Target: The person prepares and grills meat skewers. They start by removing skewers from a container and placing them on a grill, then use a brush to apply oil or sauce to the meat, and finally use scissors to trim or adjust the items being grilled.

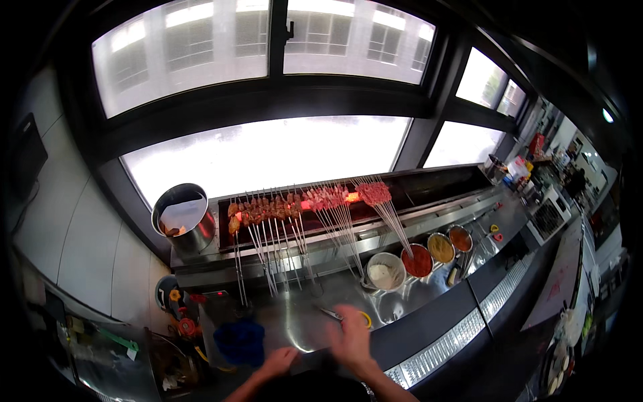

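My right hand is raised over the near edge of the steel counter, fingers spread and a little blurred, above a pair of scissors with a yellow handle. To its left, my left hand is at the same edge with its fingers curled; whether it holds anything cannot be told. Farther off, browned meat skewers lie across a long charcoal grill with glowing coals. Beside them are paler meat skewers and a fanned bunch of raw red meat skewers.
Bowls of white, red, yellow-brown and orange-brown seasoning line the counter on the right. A tall steel pot stands left of the grill. A blue cloth and red-handled valve are at lower left.
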Demonstrator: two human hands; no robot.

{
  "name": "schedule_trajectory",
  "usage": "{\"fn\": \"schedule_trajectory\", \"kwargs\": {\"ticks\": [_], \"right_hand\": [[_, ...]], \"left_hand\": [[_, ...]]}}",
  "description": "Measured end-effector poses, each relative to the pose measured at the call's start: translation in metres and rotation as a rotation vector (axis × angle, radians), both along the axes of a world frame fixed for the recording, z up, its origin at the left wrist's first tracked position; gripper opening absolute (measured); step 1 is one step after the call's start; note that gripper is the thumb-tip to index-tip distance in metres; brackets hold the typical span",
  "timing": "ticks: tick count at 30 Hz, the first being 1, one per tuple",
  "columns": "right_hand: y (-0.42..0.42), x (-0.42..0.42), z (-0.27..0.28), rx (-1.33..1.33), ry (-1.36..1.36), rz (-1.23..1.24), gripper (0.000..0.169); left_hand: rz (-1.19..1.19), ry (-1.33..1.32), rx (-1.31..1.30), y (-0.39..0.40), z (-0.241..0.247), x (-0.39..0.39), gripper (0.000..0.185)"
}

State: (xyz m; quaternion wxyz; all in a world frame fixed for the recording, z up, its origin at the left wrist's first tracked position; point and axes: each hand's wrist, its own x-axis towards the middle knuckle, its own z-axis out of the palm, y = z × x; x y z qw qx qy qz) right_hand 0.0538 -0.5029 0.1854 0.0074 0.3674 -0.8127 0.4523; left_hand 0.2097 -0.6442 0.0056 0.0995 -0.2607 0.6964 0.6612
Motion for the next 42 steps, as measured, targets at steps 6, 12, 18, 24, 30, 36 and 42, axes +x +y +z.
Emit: {"fn": "schedule_trajectory", "kwargs": {"ticks": [6, 12, 18, 24, 30, 36, 42], "right_hand": [[0.012, -0.125, -0.040, 0.120, 0.094, -0.278, 0.072], [-0.002, -0.176, -0.045, 0.127, 0.134, -0.249, 0.079], [0.039, -0.270, -0.035, 0.388, 0.225, -0.570, 0.077], [0.020, -0.295, -0.047, 0.610, -0.060, -0.418, 0.078], [0.017, -0.317, -0.072, 0.728, 0.100, -0.469, 0.070], [0.017, -0.309, -0.056, 0.763, 0.122, -0.466, 0.067], [0.020, -0.313, -0.068, 0.694, 0.083, -0.443, 0.063]], "left_hand": [[0.035, -0.196, -0.582, -0.018, -0.050, 0.084, 0.032], [0.273, -0.570, -0.448, 0.011, -0.183, 0.264, 0.030], [0.579, -0.667, -0.083, 0.066, -0.137, 0.241, 0.032], [0.486, -0.561, -0.192, 0.079, -0.120, 0.198, 0.032], [0.504, -0.460, -0.113, 0.071, -0.128, 0.184, 0.031], [0.275, -0.393, -0.371, 0.064, -0.151, 0.190, 0.034], [0.303, -0.367, -0.379, 0.026, -0.143, 0.161, 0.040]]}}
